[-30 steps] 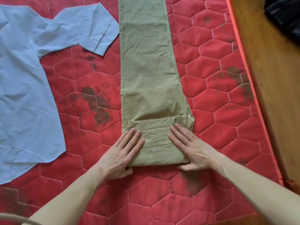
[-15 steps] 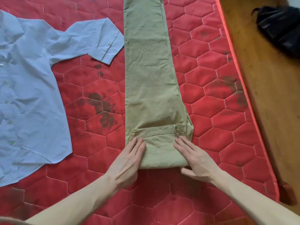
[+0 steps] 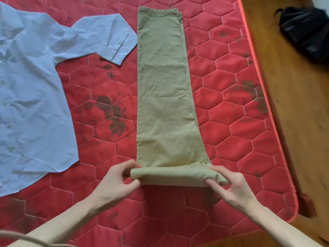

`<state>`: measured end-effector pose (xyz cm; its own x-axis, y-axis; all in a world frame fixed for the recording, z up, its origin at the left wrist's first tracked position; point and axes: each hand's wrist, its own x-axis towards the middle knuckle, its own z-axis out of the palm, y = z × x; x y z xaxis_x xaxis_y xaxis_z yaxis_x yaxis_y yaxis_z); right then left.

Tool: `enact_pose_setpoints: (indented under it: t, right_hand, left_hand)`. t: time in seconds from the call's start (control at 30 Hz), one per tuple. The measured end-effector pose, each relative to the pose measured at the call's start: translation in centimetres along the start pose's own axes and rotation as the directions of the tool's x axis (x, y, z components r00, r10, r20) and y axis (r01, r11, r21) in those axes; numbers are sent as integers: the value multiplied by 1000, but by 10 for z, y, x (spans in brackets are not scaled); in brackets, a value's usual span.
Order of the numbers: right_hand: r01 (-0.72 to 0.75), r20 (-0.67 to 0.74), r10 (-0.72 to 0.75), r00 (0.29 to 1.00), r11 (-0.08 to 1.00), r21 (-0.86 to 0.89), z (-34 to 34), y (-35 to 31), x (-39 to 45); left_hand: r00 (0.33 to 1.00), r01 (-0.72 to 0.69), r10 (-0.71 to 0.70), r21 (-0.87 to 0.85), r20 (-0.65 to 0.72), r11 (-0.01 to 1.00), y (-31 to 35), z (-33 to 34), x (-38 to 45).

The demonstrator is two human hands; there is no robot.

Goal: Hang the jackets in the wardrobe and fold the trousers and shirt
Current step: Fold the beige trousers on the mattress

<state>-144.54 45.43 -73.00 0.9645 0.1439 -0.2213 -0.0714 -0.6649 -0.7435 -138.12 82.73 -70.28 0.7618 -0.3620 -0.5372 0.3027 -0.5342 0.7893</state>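
The near end of the khaki trousers (image 3: 165, 90) was pinched at both corners: the left hand (image 3: 114, 184) had thumb and curled fingers closed round the left end of the rolled-over waist, and the right hand (image 3: 231, 184) had its fingers curled round the right end in the same way. A thick fold was thus held up at the 6 o'clock end of the garment, its edge lifted slightly off the surface. From that fold the trousers were laid flat and lengthwise toward 12 o'clock, both legs stacked, with the hems seen at the far end. The garment was spread on a red quilted mattress (image 3: 231, 122) marked with dark stains. At 9 o'clock of the trousers a light blue shirt (image 3: 32, 104) was laid open and flat, one sleeve reaching toward the trouser legs, its cuff just beside them. At 2 o'clock, off the mattress on a wooden floor (image 3: 293, 104), a black bag (image 3: 306, 34) was seen.
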Motion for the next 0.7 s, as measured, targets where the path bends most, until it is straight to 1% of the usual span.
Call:
enact_pose_setpoints:
  t: [0.03,0.1,0.17,0.23,0.27,0.3,0.33,0.37,0.4,0.47,0.57,0.63,0.7]
  right_hand:
    - [-55,-68,60,996,995,79,0,-7,4]
    - [-119,-174,152,973,974,191,2,-21,16]
    - [-174,-212,247,946,934,311,4,-32,33]
    - [-223,-174,329,928,865,449,8,-34,48]
    - [-266,-118,370,921,823,502,12,-31,54]
    - [-317,-43,396,917,793,520,17,-27,58]
    - [-363,21,406,914,790,494,22,-21,60]
    - [-390,52,410,911,812,435,29,-13,60]
    - [-401,52,411,910,840,365,35,-5,61]
    - [-389,4,400,917,890,237,42,5,66]
    - [-368,-90,373,923,927,69,52,11,77]
    - [-373,-150,365,919,927,-28,61,16,87]
    - [-401,-202,377,904,912,-93,70,16,98]
  left_hand:
    - [999,7,-9,-74,-39,997,0,-1,-1]
    - [992,13,-35,-176,-121,984,-1,0,0]
    - [975,30,-90,-284,-201,958,0,6,7]
    - [941,39,-164,-384,-297,923,3,13,19]
    - [917,34,-195,-419,-347,907,5,17,27]
    - [893,24,-219,-444,-394,895,7,21,35]
    - [872,16,-236,-456,-430,890,8,24,42]
    - [858,11,-241,-453,-454,892,8,26,49]
    - [854,10,-242,-450,-461,893,7,29,56]
    - [875,30,-239,-446,-421,894,-2,33,66]
    - [919,110,-224,-334,-325,936,-24,38,69]
    - [934,147,-219,-252,-284,956,-33,39,71]
    - [928,165,-225,-214,-295,963,-36,39,76]
